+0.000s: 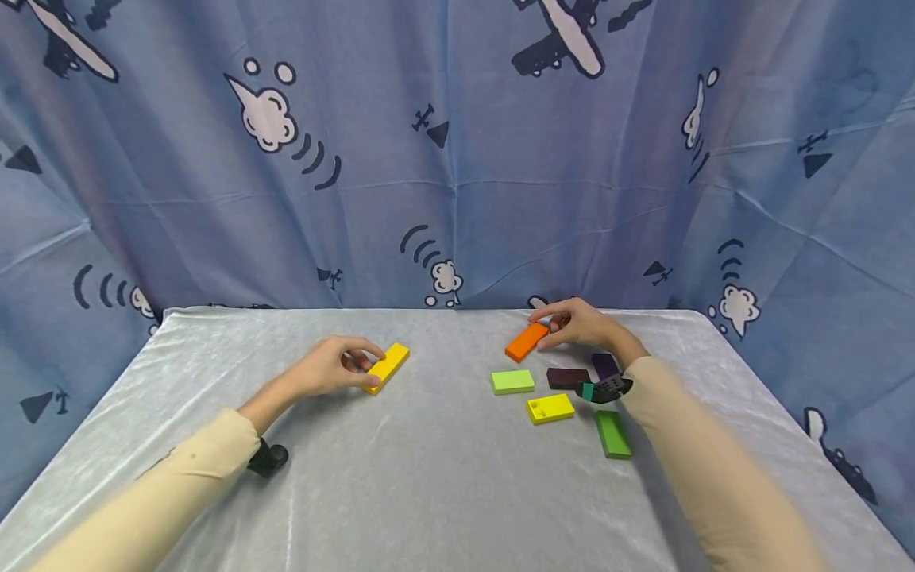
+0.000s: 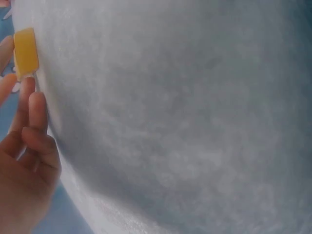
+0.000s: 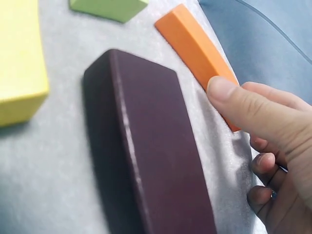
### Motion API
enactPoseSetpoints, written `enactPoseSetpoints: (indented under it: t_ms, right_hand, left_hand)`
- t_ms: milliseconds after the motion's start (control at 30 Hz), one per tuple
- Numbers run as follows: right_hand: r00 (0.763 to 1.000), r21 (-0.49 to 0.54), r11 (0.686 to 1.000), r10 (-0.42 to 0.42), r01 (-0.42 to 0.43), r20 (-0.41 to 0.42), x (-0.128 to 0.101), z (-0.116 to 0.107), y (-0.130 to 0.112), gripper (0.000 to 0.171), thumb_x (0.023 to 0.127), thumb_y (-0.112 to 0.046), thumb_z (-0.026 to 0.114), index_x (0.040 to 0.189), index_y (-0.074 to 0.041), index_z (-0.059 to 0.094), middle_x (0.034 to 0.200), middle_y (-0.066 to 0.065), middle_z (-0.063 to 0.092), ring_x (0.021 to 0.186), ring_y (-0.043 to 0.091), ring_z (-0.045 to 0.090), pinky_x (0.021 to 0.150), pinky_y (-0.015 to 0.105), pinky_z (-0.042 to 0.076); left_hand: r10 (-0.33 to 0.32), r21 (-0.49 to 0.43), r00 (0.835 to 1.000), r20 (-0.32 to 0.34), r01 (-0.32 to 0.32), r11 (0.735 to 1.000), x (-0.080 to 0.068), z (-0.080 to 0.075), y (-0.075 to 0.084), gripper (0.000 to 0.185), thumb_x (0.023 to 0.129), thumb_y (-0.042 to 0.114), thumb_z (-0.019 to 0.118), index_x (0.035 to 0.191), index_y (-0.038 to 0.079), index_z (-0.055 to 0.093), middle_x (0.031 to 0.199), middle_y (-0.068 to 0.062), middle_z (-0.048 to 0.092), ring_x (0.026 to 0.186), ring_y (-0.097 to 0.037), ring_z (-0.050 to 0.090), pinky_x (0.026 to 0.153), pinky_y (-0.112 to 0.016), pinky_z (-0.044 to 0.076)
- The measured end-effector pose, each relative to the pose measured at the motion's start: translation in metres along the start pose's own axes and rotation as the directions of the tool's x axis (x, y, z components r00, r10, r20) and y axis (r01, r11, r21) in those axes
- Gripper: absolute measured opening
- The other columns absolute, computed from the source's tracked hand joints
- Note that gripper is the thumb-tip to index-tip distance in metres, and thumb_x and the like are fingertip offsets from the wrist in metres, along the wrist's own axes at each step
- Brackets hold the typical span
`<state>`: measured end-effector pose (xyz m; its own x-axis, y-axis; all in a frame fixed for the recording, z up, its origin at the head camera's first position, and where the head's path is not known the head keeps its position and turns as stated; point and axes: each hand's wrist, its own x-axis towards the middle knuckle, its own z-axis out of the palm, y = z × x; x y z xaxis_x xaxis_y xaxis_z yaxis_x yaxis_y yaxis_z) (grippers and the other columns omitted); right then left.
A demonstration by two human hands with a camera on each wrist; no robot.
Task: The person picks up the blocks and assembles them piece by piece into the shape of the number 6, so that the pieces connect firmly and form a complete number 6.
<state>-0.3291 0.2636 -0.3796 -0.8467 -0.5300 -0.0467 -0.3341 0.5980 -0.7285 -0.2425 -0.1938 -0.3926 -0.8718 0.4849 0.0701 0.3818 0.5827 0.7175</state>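
The left hand [image 1: 330,369] pinched the near end of a yellow block [image 1: 387,367] lying flat on the surface [image 1: 429,477]. Well to its right, the right hand [image 1: 577,324] grasped the far end of an orange block [image 1: 526,342]. Just nearer than that hand lay a dark purple block [image 1: 568,378] and a light green block [image 1: 512,382].

I see yellow block [image 1: 387,367] flat on the cloth, left-centre; orange block [image 1: 526,342] flat, angled, far right-centre.
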Motion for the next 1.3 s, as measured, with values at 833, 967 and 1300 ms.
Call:
enactPoseSetpoints:
  t_ms: [833,967,1300]
  right_hand:
    - [0.999,0.033,0.998,-0.046,0.046,-0.011,0.0063,0.0004,0.0102,0.040,0.083,-0.002,0.084,0.120,0.006,0.071,0.078,0.012,0.056,0.069,0.022,0.045,0.063,0.028,0.035]
    - [0.999,0.040,0.998,-0.045,0.046,-0.022,0.0068,0.0013,0.0099,0.039,0.083,-0.003,0.084,0.119,0.006,0.071,0.077,0.011,0.056,0.068,0.021,0.045,0.062,0.028,0.034]
    - [0.994,0.028,0.996,-0.078,0.081,-0.076,0.0099,0.0054,0.0032,0.032,0.085,-0.009,0.084,0.113,0.000,0.074,0.076,0.011,0.053,0.066,0.019,0.044,0.061,0.027,0.033]
  left_hand:
    - [0.004,0.008,1.000,0.024,-0.004,1.000,0.0023,0.0013,-0.0029,0.039,0.086,0.016,0.084,0.122,0.004,0.073,0.094,-0.002,0.070,0.079,-0.016,0.064,0.073,-0.033,0.053]
    - [-0.002,0.006,1.000,0.026,0.002,1.000,0.0033,0.0010,-0.0025,0.040,0.086,0.016,0.084,0.122,0.004,0.072,0.093,-0.002,0.070,0.079,-0.017,0.064,0.072,-0.033,0.053]
    - [0.001,-0.005,0.999,0.033,-0.001,1.000,0.0025,-0.0001,-0.0011,0.039,0.087,0.014,0.083,0.123,0.002,0.072,0.093,-0.003,0.069,0.079,-0.018,0.062,0.071,-0.033,0.052]
